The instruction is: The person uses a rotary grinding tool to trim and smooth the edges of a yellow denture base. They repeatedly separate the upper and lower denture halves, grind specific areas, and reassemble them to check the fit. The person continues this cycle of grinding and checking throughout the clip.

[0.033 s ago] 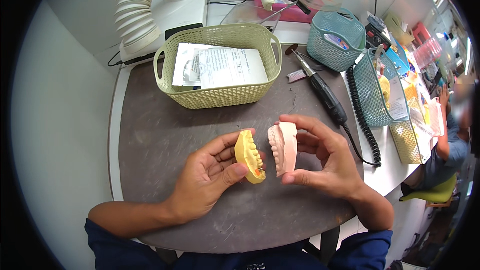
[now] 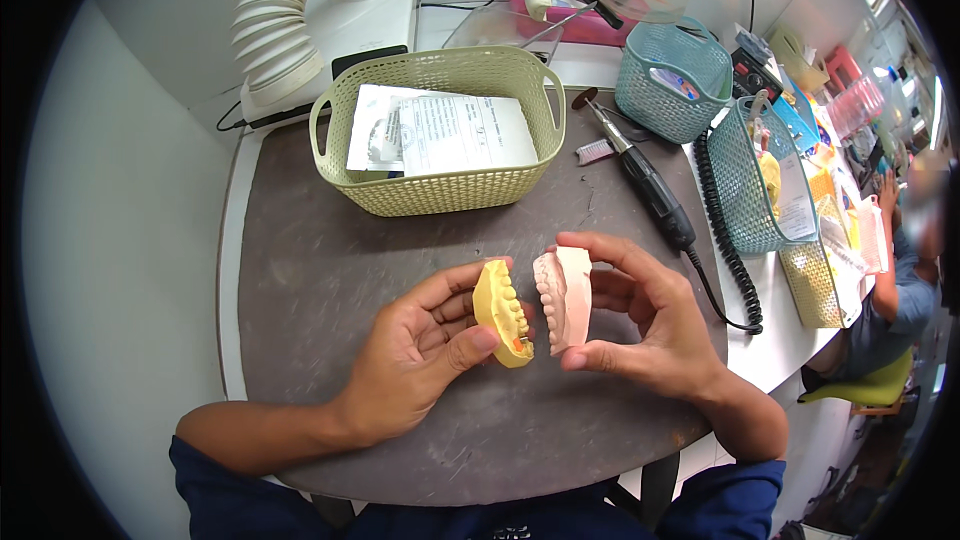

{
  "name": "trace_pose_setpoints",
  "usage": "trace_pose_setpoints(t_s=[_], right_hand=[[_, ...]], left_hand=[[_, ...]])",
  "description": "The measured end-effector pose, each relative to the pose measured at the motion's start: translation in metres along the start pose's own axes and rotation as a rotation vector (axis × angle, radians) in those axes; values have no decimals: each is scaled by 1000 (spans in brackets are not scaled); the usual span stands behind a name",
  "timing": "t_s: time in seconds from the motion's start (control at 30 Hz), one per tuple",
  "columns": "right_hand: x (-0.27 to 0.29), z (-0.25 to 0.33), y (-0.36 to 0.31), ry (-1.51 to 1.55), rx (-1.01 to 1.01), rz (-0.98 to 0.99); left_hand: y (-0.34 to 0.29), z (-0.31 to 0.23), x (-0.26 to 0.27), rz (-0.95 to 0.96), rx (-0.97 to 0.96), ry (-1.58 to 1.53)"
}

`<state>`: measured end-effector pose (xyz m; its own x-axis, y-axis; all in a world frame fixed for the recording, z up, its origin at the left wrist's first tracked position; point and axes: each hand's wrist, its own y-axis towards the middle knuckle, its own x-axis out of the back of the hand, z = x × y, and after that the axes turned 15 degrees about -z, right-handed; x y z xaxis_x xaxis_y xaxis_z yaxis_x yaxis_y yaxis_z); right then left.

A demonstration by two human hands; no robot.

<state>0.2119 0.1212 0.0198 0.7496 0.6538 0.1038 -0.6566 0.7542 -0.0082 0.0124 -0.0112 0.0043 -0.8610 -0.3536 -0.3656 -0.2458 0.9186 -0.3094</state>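
My left hand (image 2: 420, 345) grips a yellow dental cast (image 2: 497, 315) between thumb and fingers, its row of teeth turned to the right. A small orange patch shows near the lower end of that cast. Facing it, a pink dental cast (image 2: 573, 300) is pinched in my right hand (image 2: 655, 325), thumb at the bottom and a finger at the top, with its teeth turned left. A narrow gap separates the two casts. Both are held upright above the dark bench top (image 2: 400, 450).
A green basket (image 2: 440, 202) with papers and a packet stands beyond my hands. To its right lie a black rotary handpiece (image 2: 655, 195) with a disc and coiled cord, and a small brush (image 2: 594, 151). Blue baskets (image 2: 672, 100) line the right; a white hose (image 2: 265, 35) curves back left. A person sits far right.
The two casts have come slightly closer together: the yellow one shifted a little right, the pink one a little left. Both grips stay the same.
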Motion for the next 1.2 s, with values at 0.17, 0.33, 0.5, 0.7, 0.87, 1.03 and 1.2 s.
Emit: trace_pose_setpoints(t_s=[0.17,0.33,0.5,0.7,0.87,1.03,1.2], right_hand=[[-9,-8,-1,62,71,0],[-11,-10,-2,42,108,-21],[-12,-11,-2,27,132,-10],[-12,-11,-2,6,149,0],[-13,-12,-3,13,145,-2],[-12,-11,-3,-52,262,-15],[-12,-12,-3,-59,285,-28]], left_hand=[[-1,2,1,1,-20,-15],[-1,-1,0,17,-11,-10],[-1,1,0,19,-33,25],[0,-1,1,44,-35,38],[-1,-1,1,41,-47,44],[-1,-6,-1,70,-90,74],[-2,-4,-1,87,-116,66]])
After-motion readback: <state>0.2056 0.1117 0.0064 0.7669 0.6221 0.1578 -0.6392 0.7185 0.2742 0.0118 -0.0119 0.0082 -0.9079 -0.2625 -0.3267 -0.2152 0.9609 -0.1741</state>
